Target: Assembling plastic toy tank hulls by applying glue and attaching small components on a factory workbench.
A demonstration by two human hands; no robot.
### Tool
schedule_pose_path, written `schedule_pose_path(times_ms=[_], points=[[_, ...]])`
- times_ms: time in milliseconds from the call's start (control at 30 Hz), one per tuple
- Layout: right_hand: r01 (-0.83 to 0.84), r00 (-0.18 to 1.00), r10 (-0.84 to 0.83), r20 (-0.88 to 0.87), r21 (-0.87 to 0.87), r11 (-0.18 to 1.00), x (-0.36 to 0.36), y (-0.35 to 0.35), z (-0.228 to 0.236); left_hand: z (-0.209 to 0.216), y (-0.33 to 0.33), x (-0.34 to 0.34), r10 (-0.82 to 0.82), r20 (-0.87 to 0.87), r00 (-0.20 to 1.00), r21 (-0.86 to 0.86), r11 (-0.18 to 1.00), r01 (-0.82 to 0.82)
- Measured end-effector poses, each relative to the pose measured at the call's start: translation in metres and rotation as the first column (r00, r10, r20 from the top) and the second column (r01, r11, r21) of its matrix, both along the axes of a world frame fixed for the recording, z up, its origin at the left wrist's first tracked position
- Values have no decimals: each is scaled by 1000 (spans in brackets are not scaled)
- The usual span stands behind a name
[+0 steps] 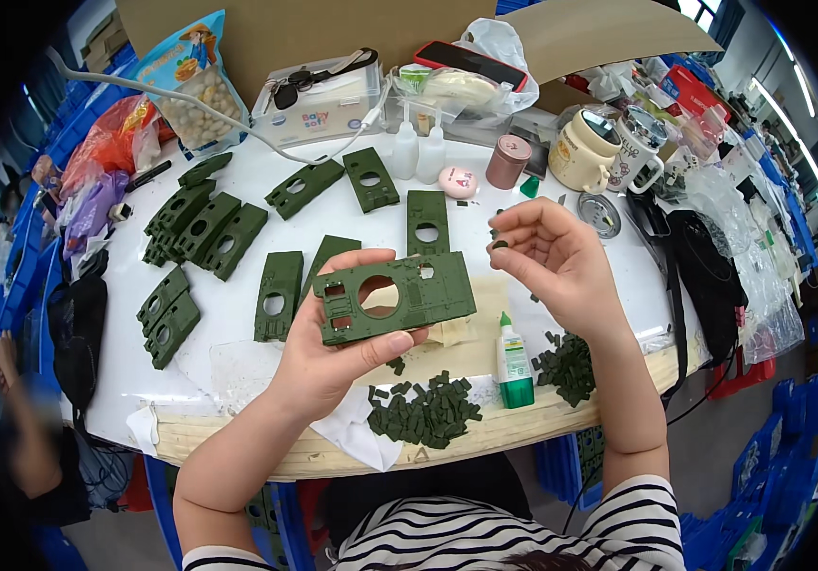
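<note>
My left hand (325, 360) grips a dark green plastic model tank hull (433, 291) by its left end. The hull has a large round hole and smaller square openings. To its right, my right hand (566, 271) is raised, thumb and fingers pinching a tiny dark green plastic piece (498, 245). A heap of small green pieces (426, 411) lies below the held hull, and a second pile (566, 369) is under my right wrist. Between them stands a glue bottle (514, 366) with a green base and tip.
Several similar hulls (279, 290) lie across the white table (228, 328), mostly left and behind. White squeeze bottles (431, 152), a pink tin (508, 162) and mugs (584, 152) stand at the back. A snack bag (202, 95) is far left; clear plastic bags (747, 228) lie at right.
</note>
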State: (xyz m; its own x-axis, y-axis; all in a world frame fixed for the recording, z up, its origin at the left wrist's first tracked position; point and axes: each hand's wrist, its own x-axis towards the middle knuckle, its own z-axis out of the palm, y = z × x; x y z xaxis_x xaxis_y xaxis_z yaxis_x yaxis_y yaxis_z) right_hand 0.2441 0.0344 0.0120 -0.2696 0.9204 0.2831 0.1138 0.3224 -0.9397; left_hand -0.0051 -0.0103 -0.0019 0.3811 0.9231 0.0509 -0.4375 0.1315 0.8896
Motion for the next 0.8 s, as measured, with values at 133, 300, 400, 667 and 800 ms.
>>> schedule_pose_path(times_ms=[133, 300, 400, 667, 800], points=[[-25, 994, 16, -110, -83, 996, -3, -10, 9, -2, -2, 3, 25, -51, 998, 113, 993, -19], [-123, 971, 75, -226, -209, 970, -7, -16, 13, -7, -3, 3, 56, -122, 991, 248, 969, -25], [-179, 963, 104, -248, -303, 936, -7, -19, 14, -8, -3, 4, 69, -146, 987, 308, 951, -21], [-173, 965, 92, -246, -332, 927, -13, -23, 16, -9, -6, 4, 74, -204, 976, 368, 930, 7], [-141, 963, 57, -264, -310, 940, -12, -26, 17, -10, -5, 5, 76, -188, 979, 380, 925, 1]])
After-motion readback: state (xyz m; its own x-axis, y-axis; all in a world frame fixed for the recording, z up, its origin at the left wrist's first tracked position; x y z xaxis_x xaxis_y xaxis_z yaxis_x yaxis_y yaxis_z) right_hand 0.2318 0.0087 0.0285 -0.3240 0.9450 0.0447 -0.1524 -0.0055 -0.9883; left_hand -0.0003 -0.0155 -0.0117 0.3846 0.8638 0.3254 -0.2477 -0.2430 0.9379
